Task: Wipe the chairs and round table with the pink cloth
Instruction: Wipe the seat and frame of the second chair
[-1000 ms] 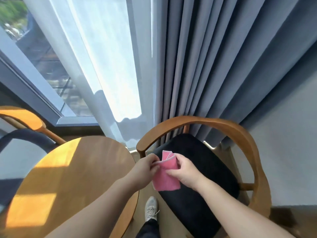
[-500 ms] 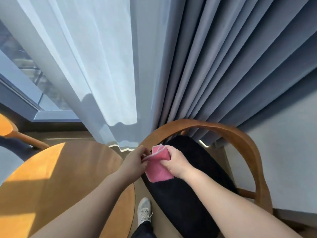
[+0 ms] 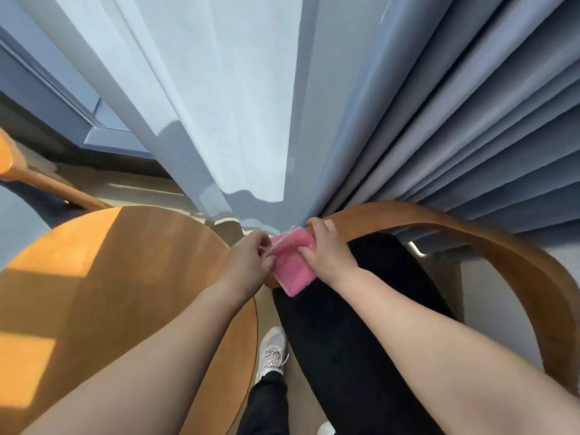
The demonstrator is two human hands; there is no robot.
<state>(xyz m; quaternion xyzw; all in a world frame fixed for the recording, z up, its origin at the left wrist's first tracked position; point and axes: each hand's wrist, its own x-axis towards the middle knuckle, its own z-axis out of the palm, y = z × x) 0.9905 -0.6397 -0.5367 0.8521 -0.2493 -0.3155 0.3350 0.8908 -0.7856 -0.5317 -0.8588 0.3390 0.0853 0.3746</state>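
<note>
gripping the pink cloth (image 3: 292, 265), both hands press it against the chair (image 3: 470, 227) beside curtains (image 3: 439, 120).

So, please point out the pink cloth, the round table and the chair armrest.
pink cloth (image 3: 292, 262), head view, middle of folded face.
round table (image 3: 125, 277), head view, bare top.
chair armrest (image 3: 439, 219), head view, curved wooden rail.

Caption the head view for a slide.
Both hands hold the folded pink cloth at the wooden armrest, beside the round table.
</note>
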